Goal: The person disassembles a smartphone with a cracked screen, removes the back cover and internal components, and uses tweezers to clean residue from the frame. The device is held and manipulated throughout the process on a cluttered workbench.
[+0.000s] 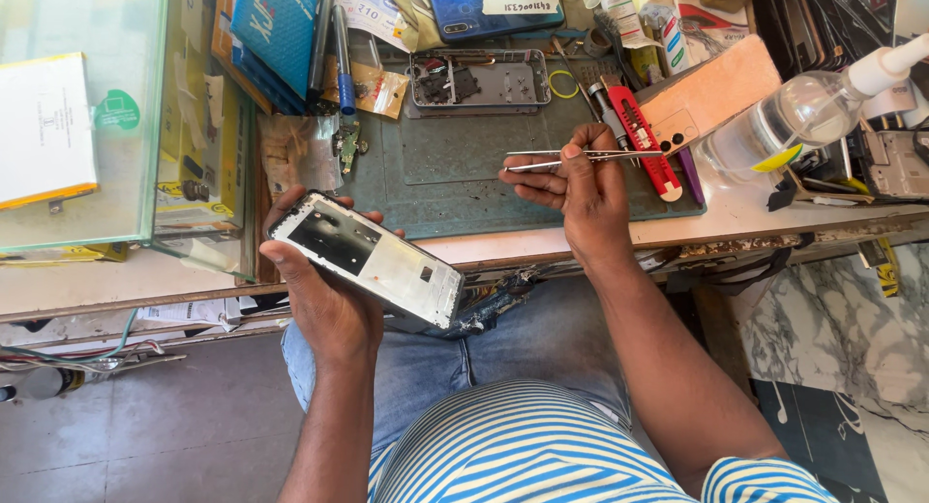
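Observation:
My left hand point(324, 295) grips an opened phone frame point(373, 256), white inside with a dark rectangular patch, held tilted over the bench's front edge. My right hand point(581, 189) holds thin metal tweezers point(581, 157) pinched between thumb and fingers, pointing sideways above the grey-green work mat point(445, 174). The two hands are apart, with the tweezers to the right of the frame and a little beyond it.
On the mat lie another stripped phone frame point(481, 79), a small circuit board point(346, 145) and a red-handled cutter point(644, 140). A clear spray bottle point(808, 111) lies at right. A blue phone point(495, 8) lies at the back, a glass case point(97, 116) at left.

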